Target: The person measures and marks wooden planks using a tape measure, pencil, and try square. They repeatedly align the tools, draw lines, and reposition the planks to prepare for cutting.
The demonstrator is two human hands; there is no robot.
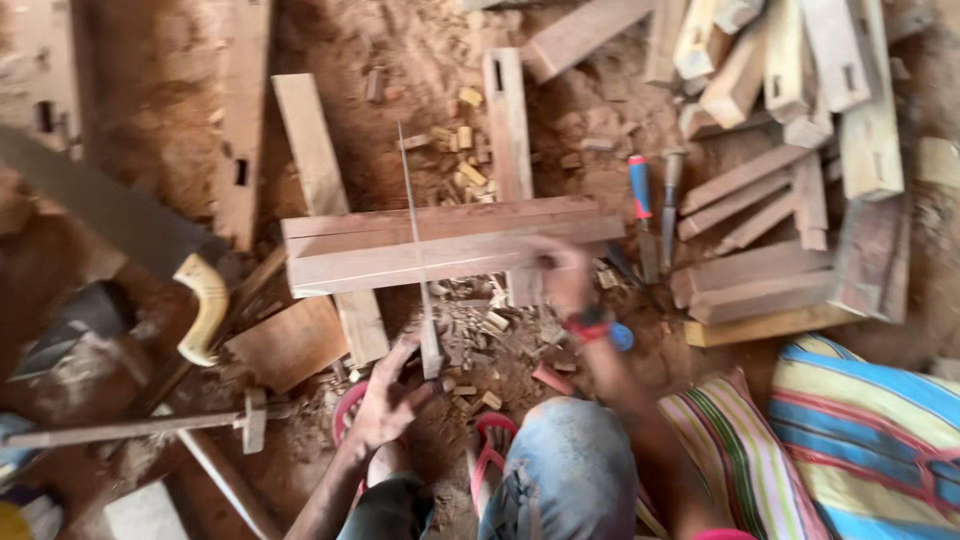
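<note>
A long reddish wooden beam [450,240] lies crosswise on the sawdust floor in front of me. A thin saw blade [412,215], seen edge-on, stands across the beam. My left hand [388,400] grips the saw's wooden handle [431,355] on the near side of the beam. My right hand [565,275], with a red band at the wrist, presses down on the beam's right part. My knees and pink sandals [490,450] are just below. The picture is blurred.
A large hand saw [120,220] with a pale handle lies at the left. A red-and-blue-handled tool [640,190] and a chisel [670,200] lie right of the beam. Stacked timber [790,120] fills the upper right, a striped cushion [860,430] the lower right. Offcuts [465,150] litter the floor.
</note>
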